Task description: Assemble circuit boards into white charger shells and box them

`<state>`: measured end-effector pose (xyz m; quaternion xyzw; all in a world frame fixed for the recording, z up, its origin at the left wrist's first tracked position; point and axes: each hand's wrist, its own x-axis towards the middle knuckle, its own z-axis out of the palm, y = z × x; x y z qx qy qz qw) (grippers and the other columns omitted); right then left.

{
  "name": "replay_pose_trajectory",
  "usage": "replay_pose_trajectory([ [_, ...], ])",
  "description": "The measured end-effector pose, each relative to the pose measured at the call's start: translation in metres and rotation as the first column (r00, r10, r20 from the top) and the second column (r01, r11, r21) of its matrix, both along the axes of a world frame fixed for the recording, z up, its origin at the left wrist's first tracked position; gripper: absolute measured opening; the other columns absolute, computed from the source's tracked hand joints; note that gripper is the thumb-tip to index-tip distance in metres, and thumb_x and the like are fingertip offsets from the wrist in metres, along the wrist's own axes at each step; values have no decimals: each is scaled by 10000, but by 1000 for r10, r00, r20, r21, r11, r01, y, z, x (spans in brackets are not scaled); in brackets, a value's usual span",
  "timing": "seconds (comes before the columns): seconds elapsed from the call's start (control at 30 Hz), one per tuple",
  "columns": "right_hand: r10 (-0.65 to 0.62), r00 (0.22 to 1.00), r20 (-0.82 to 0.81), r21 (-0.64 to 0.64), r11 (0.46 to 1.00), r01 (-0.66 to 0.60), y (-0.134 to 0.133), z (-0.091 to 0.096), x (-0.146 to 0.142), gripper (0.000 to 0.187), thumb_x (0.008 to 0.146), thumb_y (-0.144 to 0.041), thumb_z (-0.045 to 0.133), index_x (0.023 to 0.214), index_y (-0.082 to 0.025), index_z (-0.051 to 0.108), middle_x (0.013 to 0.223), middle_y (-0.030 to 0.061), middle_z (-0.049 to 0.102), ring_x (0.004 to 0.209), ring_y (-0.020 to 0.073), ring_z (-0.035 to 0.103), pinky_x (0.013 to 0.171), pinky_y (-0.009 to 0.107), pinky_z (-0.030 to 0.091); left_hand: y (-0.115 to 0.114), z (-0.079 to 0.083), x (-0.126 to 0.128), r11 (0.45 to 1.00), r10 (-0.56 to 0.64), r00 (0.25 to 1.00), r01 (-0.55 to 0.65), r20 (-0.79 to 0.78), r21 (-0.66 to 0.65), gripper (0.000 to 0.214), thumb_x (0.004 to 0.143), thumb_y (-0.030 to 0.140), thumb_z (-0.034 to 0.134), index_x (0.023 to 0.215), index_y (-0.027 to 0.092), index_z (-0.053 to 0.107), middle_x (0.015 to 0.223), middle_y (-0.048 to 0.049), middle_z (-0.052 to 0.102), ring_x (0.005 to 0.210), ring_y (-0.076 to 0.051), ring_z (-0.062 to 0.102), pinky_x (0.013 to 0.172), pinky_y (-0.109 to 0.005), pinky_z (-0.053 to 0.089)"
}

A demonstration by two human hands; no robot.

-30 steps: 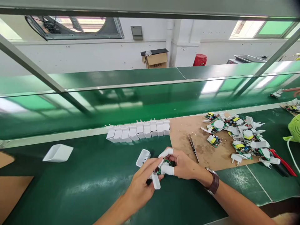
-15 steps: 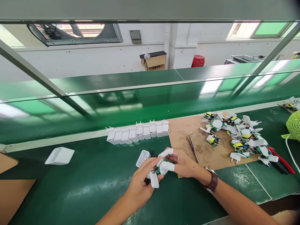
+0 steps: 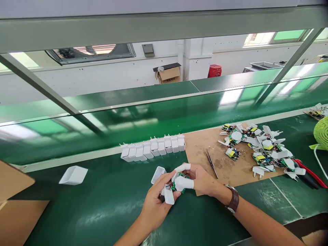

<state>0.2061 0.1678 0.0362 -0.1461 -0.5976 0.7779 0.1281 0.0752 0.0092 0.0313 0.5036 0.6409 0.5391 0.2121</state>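
Observation:
Between my two hands is a green circuit board [image 3: 175,187] with a white round pad on it and a white plastic plug piece [image 3: 169,196] hanging at its left. My left hand [image 3: 156,201] is closed on the board's left side and the plug piece. White finger covers are on the thumb and forefinger of my right hand [image 3: 198,179], which pinches the board from the right. A white plastic housing [image 3: 158,174] shows just beyond my left fingers; whether they touch it I cannot tell. Tweezers [image 3: 211,163] lie on the brown cardboard sheet [image 3: 198,143] beyond my right hand.
White housings [image 3: 139,152] stand in a row by the bench's back edge. Circuit boards with plug pieces [image 3: 266,147] are heaped at right, beside red-handled pliers [image 3: 311,174] and a green fan [image 3: 321,133]. One white housing [image 3: 73,175] and a cardboard box [image 3: 23,218] are at left.
The camera view has tilted up and shifted slightly, so the bench things sit a little differently. Both hands keep their hold on the board, with only slight finger movement.

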Motion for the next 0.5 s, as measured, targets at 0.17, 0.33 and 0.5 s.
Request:
replay_pose_trajectory([
  [0.17, -63, 995, -80, 144, 987, 74, 1, 3, 1, 342, 751, -398, 891, 987, -211, 728, 944, 15, 653, 873, 180, 662, 852, 345, 555, -3, -9, 4, 1000, -5, 999, 6, -45, 26, 649, 935, 239, 718, 1525, 349, 472, 1317, -84, 698, 998, -194, 758, 774, -259, 656],
  [0.33, -223, 966, -127, 317, 914, 253, 17, 17, 9, 351, 798, -448, 841, 1028, -213, 718, 937, 38, 682, 784, 169, 634, 768, 337, 554, -4, 1, 1, 964, 159, 866, -32, -474, 264, 736, 886, 176, 774, 1544, 249, 452, 1370, -141, 648, 1207, -280, 677, 984, -395, 630],
  [0.5, -229, 972, -60, 777, 601, 190, 17, 21, 19, 337, 864, -442, 780, 1112, -221, 725, 1017, 70, 657, 868, 211, 616, 809, 370, 544, -3, 15, -7, 920, 294, 774, -70, -561, 386, 661, 879, 105, 745, 1480, 247, 510, 1298, -126, 631, 1176, -288, 645, 965, -426, 610],
])
